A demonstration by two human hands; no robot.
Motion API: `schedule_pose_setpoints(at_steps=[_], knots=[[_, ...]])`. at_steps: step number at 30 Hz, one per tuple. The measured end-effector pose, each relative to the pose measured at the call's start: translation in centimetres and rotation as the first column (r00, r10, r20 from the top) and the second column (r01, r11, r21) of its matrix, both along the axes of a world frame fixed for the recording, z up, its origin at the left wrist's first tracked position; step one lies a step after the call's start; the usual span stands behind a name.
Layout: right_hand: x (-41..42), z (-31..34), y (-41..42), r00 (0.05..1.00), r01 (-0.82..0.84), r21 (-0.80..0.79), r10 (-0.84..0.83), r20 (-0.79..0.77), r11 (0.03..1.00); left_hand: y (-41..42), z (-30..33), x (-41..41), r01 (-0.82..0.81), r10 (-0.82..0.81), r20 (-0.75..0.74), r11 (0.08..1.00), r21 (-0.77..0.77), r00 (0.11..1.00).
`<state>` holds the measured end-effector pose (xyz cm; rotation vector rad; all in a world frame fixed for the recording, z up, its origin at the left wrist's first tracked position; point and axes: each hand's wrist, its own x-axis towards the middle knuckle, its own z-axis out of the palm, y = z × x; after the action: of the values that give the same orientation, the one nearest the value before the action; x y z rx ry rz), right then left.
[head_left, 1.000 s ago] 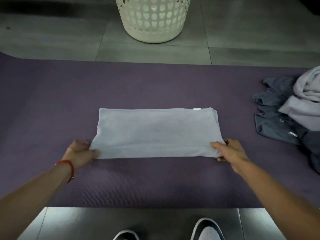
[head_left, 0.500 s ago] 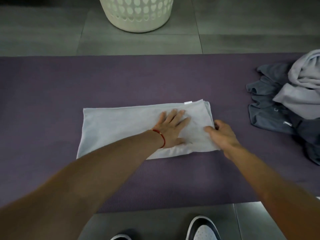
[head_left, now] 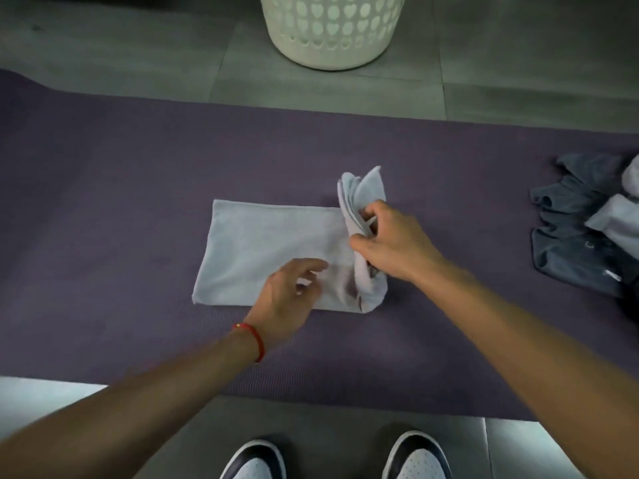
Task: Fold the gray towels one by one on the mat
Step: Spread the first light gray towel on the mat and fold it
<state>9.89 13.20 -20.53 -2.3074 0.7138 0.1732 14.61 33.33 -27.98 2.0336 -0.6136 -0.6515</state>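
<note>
Two hands work over one light gray towel (head_left: 273, 250) near the middle of the purple mat (head_left: 103, 188). The right hand (head_left: 390, 243) has its fingers and thumb curled round the towel's right end, gripping the bunched layers so that this end stands up off the mat, its upper corner sticking up beyond the knuckles and its lower part drooping to the mat just below the wrist. The left hand (head_left: 290, 299) hovers at the towel's near edge, fingers loosely spread and relaxed, holding nothing; whether the fingertips touch the cloth I cannot tell. A red string bracelet (head_left: 254, 338) circles the left wrist. The rest of the towel lies flat to the left of both hands, a folded rectangle with its long side running left to right, its left end well apart from either hand.

Farther right, at the mat's edge, a crumpled heap of dark gray towels (head_left: 574, 236) lies with a paler piece of cloth (head_left: 619, 223) on top of it, well apart from the right hand. Beyond the mat, on the gray tiled floor (head_left: 138, 46), stands a white laundry basket (head_left: 332, 29) with heart-shaped holes. At the near edge of the view, two shoes (head_left: 418, 458) with white toes stand on the floor.
</note>
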Motion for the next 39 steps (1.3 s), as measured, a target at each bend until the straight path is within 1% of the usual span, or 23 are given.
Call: schedule_pose_setpoints(at_steps=[1, 3, 4, 6, 7, 9, 10, 12, 14, 16, 19, 21, 22, 23, 25, 26, 27, 28, 30, 32, 33, 36, 39], knots=[[1.0, -0.4, 1.6, 0.999, -0.041, -0.058, 0.042, 0.016, 0.997, 0.7, 0.5, 0.6, -0.12, 0.113, -0.144, 0.992, -0.045, 0.983], [2.6, -1.5, 4.6, 0.991, -0.119, -0.127, 0.125, 0.039, 0.985, 1.5, 0.9, 2.2, -0.341, 0.272, -0.385, 0.932, -0.123, 0.882], [3.2, -2.4, 5.9, 0.986, -0.163, -0.117, 0.168, 0.026, 0.98, 1.8, 0.8, 2.9, -0.41, 0.327, -0.427, 0.905, -0.116, 0.843], [3.4, -4.0, 7.7, 0.965, -0.262, -0.016, 0.261, -0.036, 0.965, 2.0, 0.1, 3.8, -0.452, 0.388, -0.437, 0.891, -0.048, 0.812], [3.1, -4.8, 8.0, 0.954, -0.295, 0.018, 0.295, -0.043, 0.955, 2.1, -0.3, 3.9, -0.44, 0.394, -0.432, 0.898, -0.007, 0.811], [2.2, -5.5, 7.5, 0.951, -0.308, 0.008, 0.308, 0.008, 0.951, 1.8, -0.7, 3.9, -0.38, 0.365, -0.394, 0.924, 0.044, 0.843], [1.6, -5.4, 6.7, 0.95, -0.311, -0.003, 0.311, 0.031, 0.95, 1.4, -0.7, 3.7, -0.339, 0.338, -0.354, 0.939, 0.062, 0.872], [0.6, -4.6, 4.6, 0.933, -0.359, -0.043, 0.359, -0.015, 0.932, 0.5, -0.7, 3.3, -0.259, 0.271, -0.243, 0.963, 0.078, 0.932], [-0.3, -3.1, 2.0, 0.898, -0.427, -0.086, 0.412, -0.153, 0.9, -0.3, -0.7, 2.9, -0.215, 0.217, -0.11, 0.976, 0.034, 0.97], [-0.8, -1.0, -0.7, 0.86, -0.46, -0.115, 0.411, -0.302, 0.88, -0.6, -0.4, 2.3, -0.193, 0.193, -0.006, 0.98, -0.045, 0.981], [-1.1, 1.3, -2.9, 0.85, -0.38, -0.08, 0.314, -0.424, 0.921, 0.6, -1.6, 2.2, -0.157, 0.16, 0.076, 0.987, -0.046, 0.984], [-0.4, 1.1, -2.7, 0.869, -0.299, -0.066, 0.243, -0.432, 0.952, 1.9, -2.7, 2.9, -0.14, 0.139, 0.13, 0.99, -0.004, 0.982], [0.2, 0.6, -2.2, 0.878, -0.27, -0.081, 0.211, -0.43, 0.959, 2.5, -3.1, 3.3, -0.123, 0.118, 0.215, 0.992, 0.009, 0.969], [0.9, -0.1, -1.5, 0.884, -0.228, -0.09, 0.167, -0.437, 0.97, 2.9, -3.4, 3.4, -0.099, 0.086, 0.348, 0.995, 0.019, 0.933], [1.9, -2.0, -0.2, 0.892, -0.071, -0.076, 0.029, -0.451, 0.995, 3.3, -3.0, 2.7, -0.004, -0.041, 0.654, 0.998, 0.067, 0.755], [2.1, -3.2, 0.4, 0.902, 0.034, -0.047, -0.051, -0.429, 0.998, 3.3, -2.7, 1.9, 0.073, -0.127, 0.727, 0.992, 0.105, 0.675], [2.2, -4.3, 1.1, 0.91, 0.155, -0.012, -0.147, -0.389, 0.988, 3.3, -2.9, 0.8, 0.14, -0.213, 0.74, 0.977, 0.16, 0.639], [2.1, -5.4, 1.7, 0.904, 0.269, 0.016, -0.246, -0.35, 0.963, 3.2, -3.1, -0.3, 0.171, -0.296, 0.71, 0.955, 0.245, 0.639], [1.6, -6.8, 2.6, 0.877, 0.41, 0.044, -0.381, -0.291, 0.911, 3.0, -4.2, -2.5, 0.161, -0.429, 0.602, 0.88, 0.448, 0.674], [1.0, -7.3, 3.0, 0.835, 0.533, 0.158, -0.488, -0.253, 0.831, 2.7, -5.0, -4.1, 0.119, -0.455, 0.554, 0.835, 0.537, 0.697], [0.8, -7.4, 3.0, 0.8, 0.599, 0.272, -0.548, -0.243, 0.753, 2.4, -4.8, -4.4, 0.09, -0.428, 0.565, 0.845, 0.528, 0.705], [-0.5, -6.5, 3.3, 0.669, 0.689, 0.589, -0.684, -0.292, 0.422, 1.6, -3.8, -3.9, 0.01, -0.3, 0.594, 0.898, 0.44, 0.746], [-2.8, -6.3, 4.6, 0.591, 0.668, 0.732, -0.696, -0.408, 0.138, 2.1, -3.8, -3.1, -0.017, -0.235, 0.599, 0.924, 0.383, 0.766]])
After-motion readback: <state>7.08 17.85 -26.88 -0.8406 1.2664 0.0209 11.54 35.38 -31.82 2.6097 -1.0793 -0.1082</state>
